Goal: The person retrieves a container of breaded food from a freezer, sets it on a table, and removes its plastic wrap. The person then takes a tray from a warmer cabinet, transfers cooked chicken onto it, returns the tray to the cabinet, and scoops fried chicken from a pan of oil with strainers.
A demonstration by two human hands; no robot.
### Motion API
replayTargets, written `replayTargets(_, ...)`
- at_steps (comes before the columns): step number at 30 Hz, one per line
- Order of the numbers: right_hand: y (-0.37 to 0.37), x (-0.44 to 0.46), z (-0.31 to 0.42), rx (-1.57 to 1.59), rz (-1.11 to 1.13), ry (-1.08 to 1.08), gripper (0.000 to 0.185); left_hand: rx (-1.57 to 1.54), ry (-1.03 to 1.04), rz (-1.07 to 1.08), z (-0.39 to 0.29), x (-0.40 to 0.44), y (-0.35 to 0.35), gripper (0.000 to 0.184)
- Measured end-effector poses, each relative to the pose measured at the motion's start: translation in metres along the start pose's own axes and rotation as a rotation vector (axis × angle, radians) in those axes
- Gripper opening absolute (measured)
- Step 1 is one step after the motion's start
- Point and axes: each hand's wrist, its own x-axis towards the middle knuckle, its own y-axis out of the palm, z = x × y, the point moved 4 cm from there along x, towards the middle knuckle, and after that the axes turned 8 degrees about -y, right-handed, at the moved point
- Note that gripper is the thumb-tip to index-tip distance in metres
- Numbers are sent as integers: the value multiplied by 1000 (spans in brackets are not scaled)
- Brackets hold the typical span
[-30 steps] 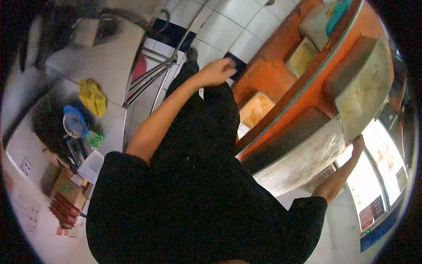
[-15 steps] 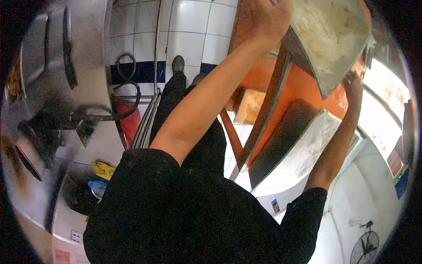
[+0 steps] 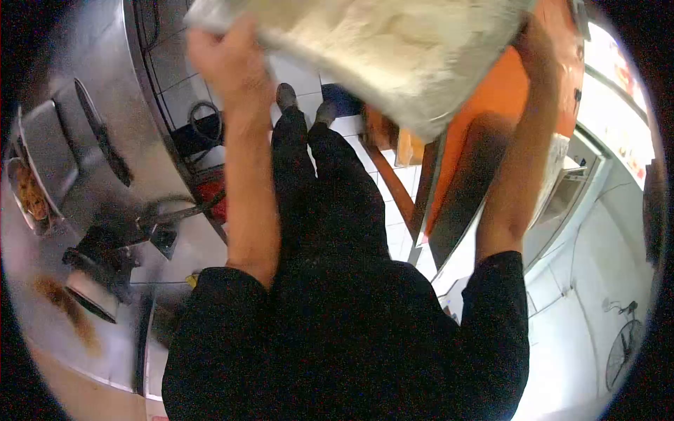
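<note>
A large metal tray [image 3: 281, 41] is held up at the top of the view, with a pale, floury layer [image 3: 400, 49] on its surface. My left hand [image 3: 232, 59] is closed round its left edge. At the tray's right edge is my right hand [image 3: 537, 45], its fingers wrapped at the rim and partly hidden in shadow. Below the tray's right part stands an orange unit [image 3: 502, 88] with a dark compartment.
On the left runs a steel counter [image 3: 116, 63] with a tray of brown food [image 3: 29, 193] and a dark hose [image 3: 203, 119] beside it. White floor tiles [image 3: 298, 74] show past my shoes. A bicycle [image 3: 623, 351] is at the far right.
The tray has come away from the orange unit and moved left across my front. My left hand, free at first, now grips its left side. My view has turned, showing more of the steel counter.
</note>
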Motion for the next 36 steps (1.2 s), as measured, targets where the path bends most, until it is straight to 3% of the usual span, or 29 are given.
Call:
replayTargets(1,-23,7,-129,298,-83,57,33,102,-107,-92,-11,-12,-28,15)
replayTargets(3,62,-32,123,116,-96,193,33,-32,-147,-49,-35,-32,-55,29)
replayTargets(4,67,-39,120,81,-57,180,32,192,-90,-52,-34,-44,-91,37)
replayTargets(6,88,-42,112,44,-80,131,30,269,-78,-199,-51,-72,-117,47)
replayTargets(7,104,-44,114,44,-129,113,31,270,-66,-178,-60,-80,-118,47)
replayTargets(9,134,-45,101,0,9,334,39,80,-63,-213,-74,-96,-122,46)
replayTargets(11,157,-55,97,24,-56,172,43,106,-73,-220,-76,-101,-133,46)
replayTargets(15,204,-94,46,53,119,305,45,205,-153,-261,-61,-111,-134,48)
replayTargets(16,210,-111,38,185,94,354,40,238,-165,-249,-56,-114,-130,48)
replayTargets(17,220,-129,34,313,69,399,38,228,-167,-253,-44,-111,-135,48)
replayTargets(19,248,-169,-7,454,21,613,33,506,-141,-245,-18,-109,-147,46)
replayTargets(24,290,-281,-95,662,-8,645,29,592,-201,-85,77,-88,-147,44)
replayTargets(26,312,-323,-135,845,-224,913,33,592,-227,14,154,-60,-167,43)
replayTargets(29,343,-367,-173,921,-335,881,30,541,-336,108,251,-29,-189,43)
replayTargets(30,349,-392,-208,591,-107,732,23,518,-421,172,280,-23,-190,43)
replayTargets(31,346,-387,-216,585,-103,711,23,501,-408,165,299,-14,-181,43)
replayTargets(33,357,-395,-221,902,-434,896,22,385,-495,260,341,-2,-171,43)
replayTargets(36,372,-404,-224,948,-511,984,18,419,-542,277,370,7,-171,42)
